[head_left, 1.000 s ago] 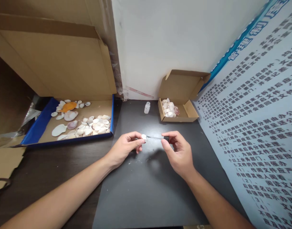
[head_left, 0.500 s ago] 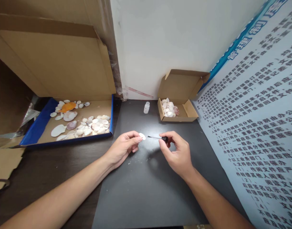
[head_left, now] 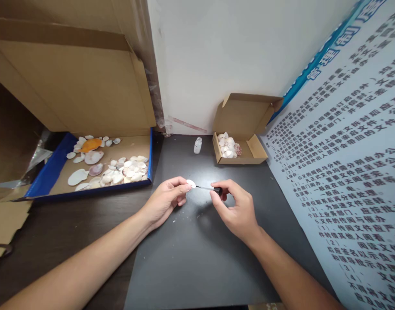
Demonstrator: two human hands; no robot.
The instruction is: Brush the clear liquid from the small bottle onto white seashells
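Both hands are working close together over the black mat [head_left: 197, 258], seen from the head camera. Left hand [head_left: 167, 202] is pinching a small white shell [head_left: 191, 183] between thumb and fingertips, and it is holding the shell just above the mat with its flat face turned toward the other hand. Right hand [head_left: 238, 209] is gripping the black cap of a thin brush [head_left: 208, 188] between thumb and forefinger. This brush is lying almost level, its long axis running left to right, and its tip is touching the right edge of the shell. So the shell is sitting directly left of the right hand, at the end of the brush line, and the left hand is the nearer one to it. Behind the hands, a small white bottle [head_left: 198, 145] is standing upright near the wall, just beside a small cardboard box [head_left: 256, 148] with shells inside. Far to the left, a blue tray [head_left: 52, 170] is holding many more shells.
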